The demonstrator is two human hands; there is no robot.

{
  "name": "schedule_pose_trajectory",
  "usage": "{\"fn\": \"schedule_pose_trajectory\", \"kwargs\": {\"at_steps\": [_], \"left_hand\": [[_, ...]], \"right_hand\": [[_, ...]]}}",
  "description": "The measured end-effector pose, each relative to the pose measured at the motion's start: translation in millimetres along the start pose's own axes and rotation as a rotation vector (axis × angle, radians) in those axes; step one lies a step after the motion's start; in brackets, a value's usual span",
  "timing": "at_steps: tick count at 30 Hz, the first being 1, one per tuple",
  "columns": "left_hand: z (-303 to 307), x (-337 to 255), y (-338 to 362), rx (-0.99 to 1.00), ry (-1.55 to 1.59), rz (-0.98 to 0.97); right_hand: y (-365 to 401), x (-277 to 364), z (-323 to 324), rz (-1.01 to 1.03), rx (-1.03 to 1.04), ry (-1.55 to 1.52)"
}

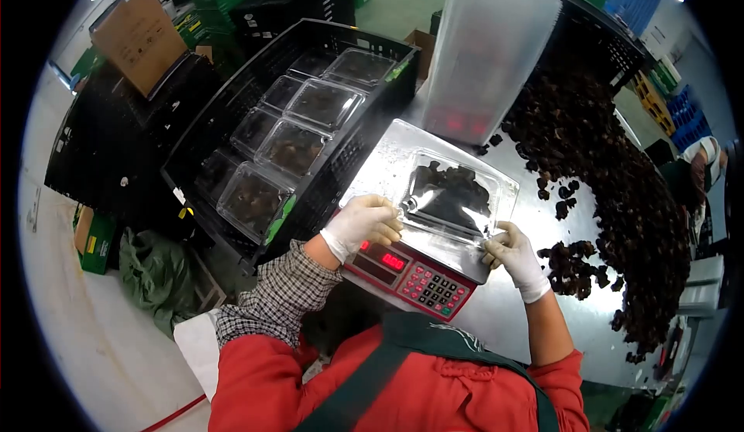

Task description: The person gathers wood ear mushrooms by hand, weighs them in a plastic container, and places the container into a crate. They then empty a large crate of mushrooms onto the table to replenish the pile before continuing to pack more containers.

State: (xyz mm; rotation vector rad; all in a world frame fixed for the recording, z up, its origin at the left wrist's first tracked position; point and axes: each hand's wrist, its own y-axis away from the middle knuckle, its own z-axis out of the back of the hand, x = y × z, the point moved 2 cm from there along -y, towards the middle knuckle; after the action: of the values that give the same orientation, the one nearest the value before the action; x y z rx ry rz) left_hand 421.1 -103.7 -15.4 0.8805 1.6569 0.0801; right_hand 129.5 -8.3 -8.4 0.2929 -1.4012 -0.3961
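Observation:
A clear plastic clamshell box (443, 221) with dark, crinkled pieces (459, 187) inside, which look like wood ear mushrooms, is over the metal pan of a red digital scale (422, 283). My left hand (366, 220), in a whitish glove, has its fingers closed at the box's near left corner. At the near right corner, the gloved fingers of my right hand (513, 255) pinch the rim. The scale's red display reads 0.00.
On my left, a black crate (310, 199) holds several filled clear boxes. A tall stack of clear plastic (488, 52) stands behind the scale. Loose dark pieces (620, 176) cover much of the metal table's right side. Another person (701, 165) is at the far right.

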Motion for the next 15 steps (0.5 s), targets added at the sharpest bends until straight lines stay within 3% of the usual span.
{"fn": "schedule_pose_trajectory", "kwargs": {"at_steps": [2,9,15], "left_hand": [[-1,-2,-2,0.015,0.037,0.016],[-11,-9,-11,-0.047,-0.079,0.044],[-11,-3,-15,-0.027,-0.122,0.019]], "right_hand": [[2,-4,-2,-0.13,0.113,-0.148],[3,-21,-8,-0.146,0.159,-0.53],[-2,-21,-9,-0.114,0.114,-0.43]]}}
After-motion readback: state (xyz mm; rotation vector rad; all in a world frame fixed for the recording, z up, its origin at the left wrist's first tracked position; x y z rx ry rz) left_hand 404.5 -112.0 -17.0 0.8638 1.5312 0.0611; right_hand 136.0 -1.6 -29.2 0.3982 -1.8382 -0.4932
